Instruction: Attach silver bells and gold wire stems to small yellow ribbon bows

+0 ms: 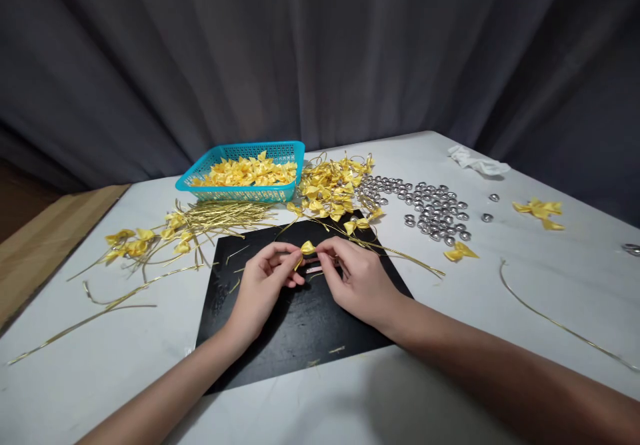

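Observation:
Over a black board (pixel 270 338), both of my hands meet at a small yellow satin ribbon bow (pixel 307 248). My left hand (pixel 265 282) pinches the bow's left side between thumb and forefinger, its other fingers curled below. From the other side, my right hand (pixel 357 278) closes thumb and forefinger at the bow's right end; whether a gold cord is also in that pinch I cannot tell. A slim pinkish tool (pixel 314 270) shows just under the right fingers, partly hidden, its kind unclear. Short gold cord scraps lie on the board.
Behind the board stands a blue plastic basket (pixel 240 195) of yellow bows. Beside it lie gold cords (pixel 225 217) and a pile of corded bows (pixel 330 185). Several silver domed pieces (pixel 440 208), loose bows (pixel 539 212) and a white tissue (pixel 479 162) are on the right.

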